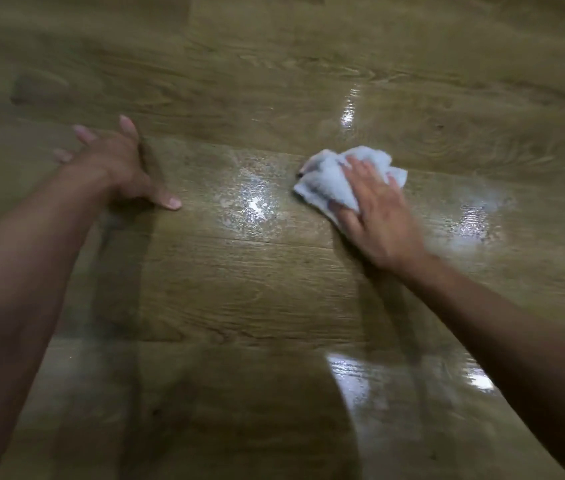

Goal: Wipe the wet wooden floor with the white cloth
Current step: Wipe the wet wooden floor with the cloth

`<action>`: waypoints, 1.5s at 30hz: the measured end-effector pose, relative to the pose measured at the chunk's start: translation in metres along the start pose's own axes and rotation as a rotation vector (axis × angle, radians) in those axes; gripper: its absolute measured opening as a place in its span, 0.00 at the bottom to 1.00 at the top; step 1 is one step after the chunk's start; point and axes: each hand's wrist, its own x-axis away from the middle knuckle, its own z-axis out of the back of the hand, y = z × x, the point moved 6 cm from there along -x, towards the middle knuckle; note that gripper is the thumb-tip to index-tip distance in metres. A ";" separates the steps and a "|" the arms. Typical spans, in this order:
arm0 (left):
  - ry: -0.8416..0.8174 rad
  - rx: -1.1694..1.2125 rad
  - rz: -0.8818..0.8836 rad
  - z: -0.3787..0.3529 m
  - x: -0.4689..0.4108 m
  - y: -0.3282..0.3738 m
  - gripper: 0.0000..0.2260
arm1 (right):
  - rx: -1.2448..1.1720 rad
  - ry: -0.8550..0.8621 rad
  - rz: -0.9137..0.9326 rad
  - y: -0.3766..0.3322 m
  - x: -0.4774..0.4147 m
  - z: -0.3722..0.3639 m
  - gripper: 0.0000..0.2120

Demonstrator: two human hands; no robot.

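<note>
A crumpled white cloth (329, 183) lies on the wooden floor (239, 296), right of centre. My right hand (374, 216) lies flat on top of it, pressing it down, fingers spread over the cloth. My left hand (118, 164) rests on the floor to the left, fingers apart, thumb stretched toward the middle, holding nothing. A wet, speckled patch (251, 199) glistens between the two hands. Another wet patch (475, 220) shines to the right of the cloth.
Brown wood-grain planks fill the whole view. Bright reflections show at the lower right (360, 372) and beyond the cloth (348, 112). My shadow darkens the floor near the bottom centre.
</note>
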 end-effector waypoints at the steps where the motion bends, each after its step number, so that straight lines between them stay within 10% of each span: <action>1: 0.002 -0.013 -0.003 0.001 0.001 0.001 0.64 | -0.014 0.047 -0.107 0.007 -0.011 0.004 0.27; 4: 0.023 -0.053 -0.072 0.005 0.010 0.021 0.54 | 0.027 0.088 -0.249 -0.018 -0.041 -0.005 0.31; 9: 0.006 -0.215 -0.429 -0.008 0.061 0.103 0.33 | 0.042 -0.014 0.076 -0.090 0.007 -0.031 0.32; 14: -0.058 -0.425 -0.361 -0.035 0.077 0.106 0.62 | 0.009 0.014 0.136 -0.020 0.056 -0.010 0.27; 20: -0.060 -0.523 -0.271 -0.037 0.081 0.123 0.64 | -0.039 0.111 -0.250 0.007 -0.023 0.004 0.27; 28: -0.008 -0.602 -0.283 -0.037 0.083 0.131 0.60 | -0.058 0.031 0.235 0.005 0.079 -0.003 0.27; 33: -0.060 -0.287 -0.451 -0.049 0.082 0.134 0.51 | -0.126 0.210 -0.331 0.124 0.063 0.042 0.27; 36: -0.062 -0.479 -0.465 -0.055 0.093 0.157 0.50 | -0.102 0.204 -0.470 0.116 0.042 0.041 0.30; 41: 0.001 -0.344 -0.667 -0.055 0.116 0.215 0.32 | -0.047 0.109 -0.180 0.021 0.076 -0.007 0.28; 45: 0.020 -0.383 -0.749 -0.077 0.121 0.230 0.43 | -0.085 0.041 0.053 0.034 0.091 -0.003 0.27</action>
